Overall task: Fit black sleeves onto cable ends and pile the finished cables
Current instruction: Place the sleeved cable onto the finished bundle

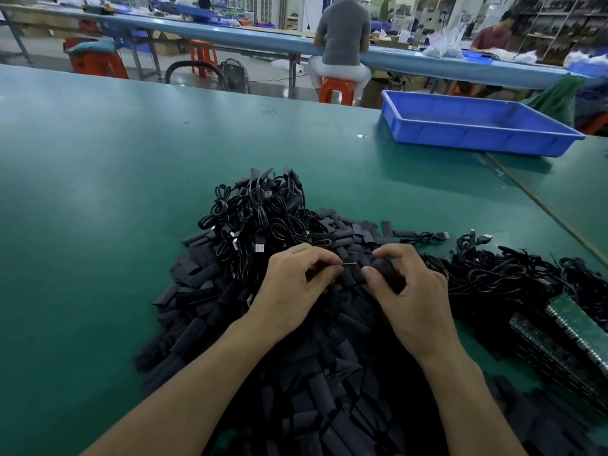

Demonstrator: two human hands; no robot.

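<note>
My hands meet over the middle of the desk [98,199]. My left hand [296,284] pinches a thin cable end [348,264] between thumb and forefinger, with its bare metal tip poking out toward 3 o'clock. My right hand [411,291] curls thumb and fingers round 1 black sleeve [384,265]. The tip and the sleeve's mouth lie near each other, but I cannot tell whether they touch. Under both wrists, and spreading from 6 to 9 o'clock, lies a broad heap of loose sleeves [296,363], flat and dark, overlapping every which way. At 12 o'clock, just beyond my fingers, sits a pile of coiled cables [260,212] with silver plugs showing here and there. It rests against the far edge of the sleeve heap. At 3 o'clock a second tangle of cables [493,274] stretches along the desk, and just past it, toward 4 o'clock, is a stack of green circuit boards [569,327]. Well apart at 1 o'clock, a blue tray [477,139] stands near the far edge of the desk.
</note>
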